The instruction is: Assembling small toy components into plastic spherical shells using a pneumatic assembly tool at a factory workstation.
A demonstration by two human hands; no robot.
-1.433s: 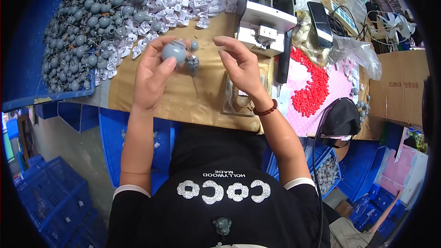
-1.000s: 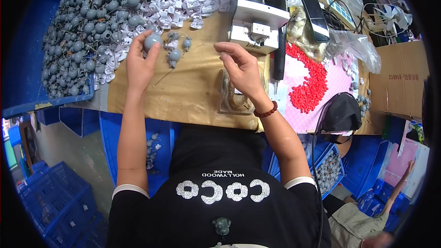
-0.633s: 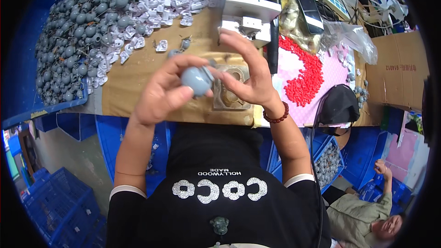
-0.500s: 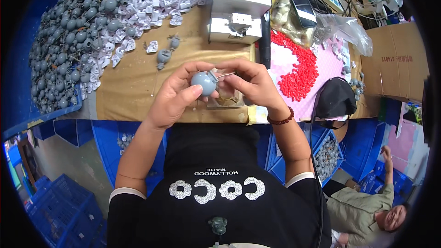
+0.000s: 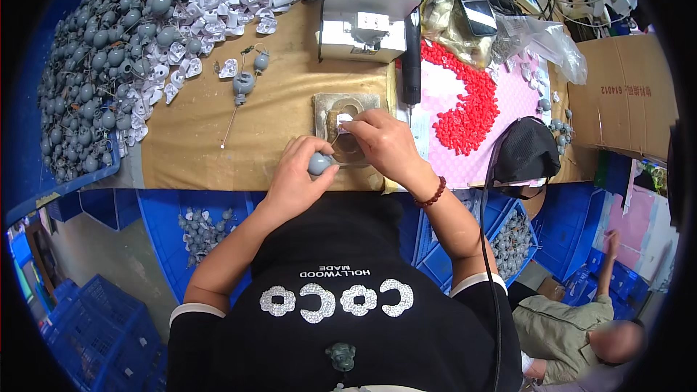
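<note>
A smooth grey ball (image 5: 318, 165) sits between the thumb and fingers of my left hand (image 5: 296, 176), close to the bench's front edge. My right hand (image 5: 386, 144) pinches a small white plastic piece (image 5: 343, 120) above a worn square block (image 5: 324, 104) with rounded hollows. A thin wire seems to run between the ball and the white piece. To the left on the bench lie a grey ball assembly (image 5: 243, 83) with a thin rod, a smaller grey ball (image 5: 261, 62) and a loose white piece (image 5: 229, 68).
Grey balls (image 5: 102, 58) and white plastic parts (image 5: 232, 0) heap up at the left. A white machine (image 5: 370, 0) and a black screwdriver (image 5: 411, 65) stand beyond the block. Red parts (image 5: 468, 120), a black pouch (image 5: 524, 149) and a cardboard box (image 5: 623, 98) lie right; a person (image 5: 566, 327) sits lower right.
Both hands have come apart and uncovered more of the block. My left hand moved nearer the bench edge with the ball; my right now brings the white piece over the block.
</note>
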